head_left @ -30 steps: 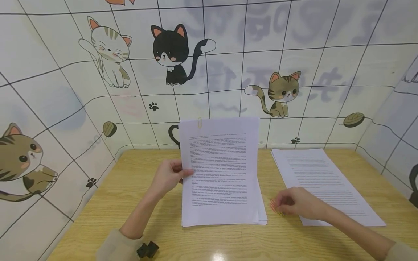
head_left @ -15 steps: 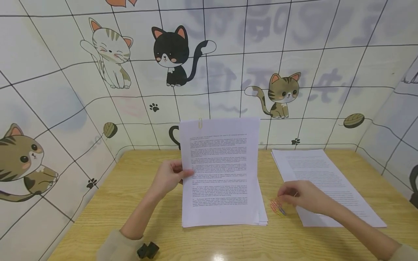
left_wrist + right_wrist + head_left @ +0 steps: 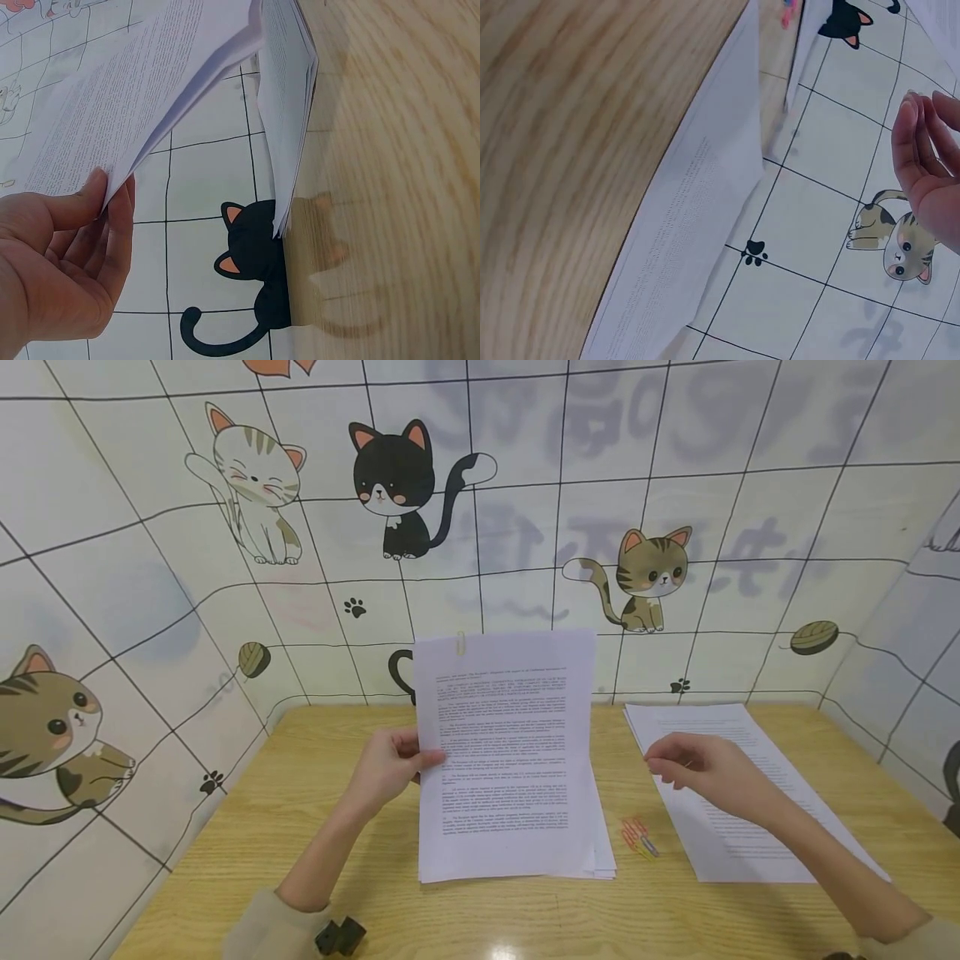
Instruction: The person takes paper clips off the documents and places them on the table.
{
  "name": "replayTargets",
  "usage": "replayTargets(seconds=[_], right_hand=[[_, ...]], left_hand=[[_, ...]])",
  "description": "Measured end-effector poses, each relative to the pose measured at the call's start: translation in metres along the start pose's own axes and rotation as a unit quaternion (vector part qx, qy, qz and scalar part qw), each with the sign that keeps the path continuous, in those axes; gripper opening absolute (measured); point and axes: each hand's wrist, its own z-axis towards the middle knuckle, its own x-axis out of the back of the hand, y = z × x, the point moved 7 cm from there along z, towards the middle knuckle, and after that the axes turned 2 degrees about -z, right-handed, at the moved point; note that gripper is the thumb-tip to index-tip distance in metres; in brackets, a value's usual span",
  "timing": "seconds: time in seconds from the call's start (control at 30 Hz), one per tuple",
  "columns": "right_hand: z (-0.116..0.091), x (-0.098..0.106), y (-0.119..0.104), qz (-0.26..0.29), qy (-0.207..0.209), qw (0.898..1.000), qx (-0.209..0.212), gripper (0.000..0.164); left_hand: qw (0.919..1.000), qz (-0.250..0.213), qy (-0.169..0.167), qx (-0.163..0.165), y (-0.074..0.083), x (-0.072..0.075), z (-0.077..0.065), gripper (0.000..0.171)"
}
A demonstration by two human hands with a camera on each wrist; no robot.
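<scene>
My left hand (image 3: 386,768) pinches the left edge of a few printed sheets (image 3: 510,743), thumb in front and fingers behind. The sheets are held up facing me, with a pale yellow paper clip (image 3: 461,643) at their top left. In the left wrist view, the thumb presses on the corner of the sheets (image 3: 120,112). My right hand (image 3: 705,772) is raised over the right-hand stack, thumb and fingertips drawn together at a paper clip that they mostly hide. Red, yellow and grey paper clips (image 3: 637,839) lie in a small pile on the table below it.
Another stack of printed paper (image 3: 757,793) lies on the right of the wooden table (image 3: 337,877). Corners of more sheets (image 3: 604,864) show behind the held ones. A wall (image 3: 517,585) with cat drawings stands right behind the table.
My right hand has risen from the paper clip pile, moving up and slightly right, a thin clip showing at its fingers half a second ago. The left hand and its sheets stay nearly still.
</scene>
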Motion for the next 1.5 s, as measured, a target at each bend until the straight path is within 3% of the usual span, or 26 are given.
replayTargets(seconds=[0.43,0.83,1.23,1.5], right_hand=[[0.009,0.017,-0.027,0.016,0.073,0.997,0.020,0.011],[0.019,0.020,-0.043,0.054,0.101,0.993,0.019,0.018],[0.033,0.016,-0.058,0.095,0.140,0.985,0.029,0.022],[0.042,0.015,-0.077,0.131,0.167,0.975,0.061,0.019]], left_hand=[[1.0000,0.002,-0.002,-0.005,0.002,0.000,-0.002,0.021],[0.9997,0.021,0.011,-0.010,0.002,0.000,-0.003,0.019],[0.9991,0.035,0.018,-0.013,0.005,-0.002,-0.003,0.017],[0.9982,0.042,0.019,-0.038,0.010,-0.003,-0.004,0.015]])
